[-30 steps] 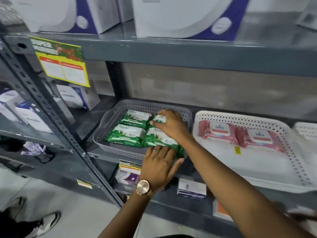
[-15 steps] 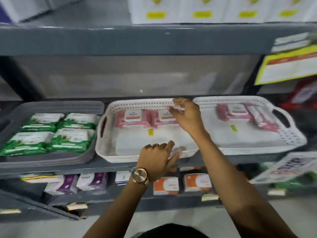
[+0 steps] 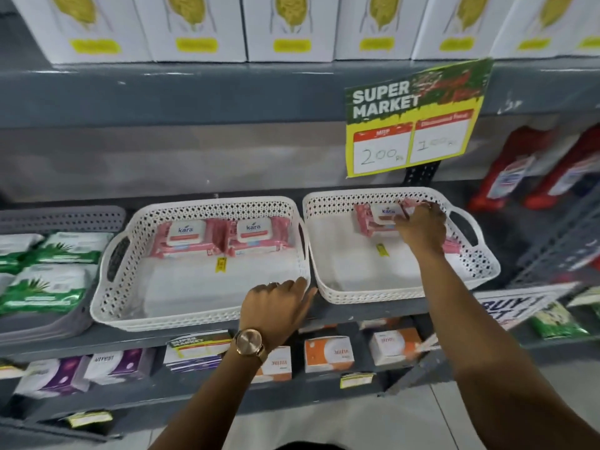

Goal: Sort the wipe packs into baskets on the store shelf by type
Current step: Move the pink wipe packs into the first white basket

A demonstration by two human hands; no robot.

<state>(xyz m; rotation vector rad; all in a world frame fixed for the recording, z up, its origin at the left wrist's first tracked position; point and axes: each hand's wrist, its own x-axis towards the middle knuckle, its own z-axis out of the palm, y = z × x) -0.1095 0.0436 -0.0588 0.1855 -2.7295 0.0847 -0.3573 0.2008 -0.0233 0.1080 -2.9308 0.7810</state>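
Observation:
Two white perforated baskets stand side by side on the grey shelf. The middle basket (image 3: 117, 287) holds two pink wipe packs (image 3: 186, 238) along its back wall. In the right basket (image 3: 480, 267) lie pink wipe packs (image 3: 378, 216) at the back, and my right hand (image 3: 422, 230) rests on them with fingers curled over one pack. My left hand (image 3: 276, 311), wearing a gold watch, touches the front right corner of the middle basket with fingers apart. A grey basket (image 3: 61, 219) at the left holds green wipe packs (image 3: 69, 248).
A yellow-green price sign (image 3: 412, 118) hangs from the upper shelf above the right basket. White boxes line the top shelf. Red bottles (image 3: 516, 170) stand to the right. Small orange and purple boxes (image 3: 328, 352) fill the lower shelf.
The view has swung right, away from the grey basket. My right hand moved from the green packs across the middle basket to the pink packs in the right basket. My left hand followed along the shelf edge.

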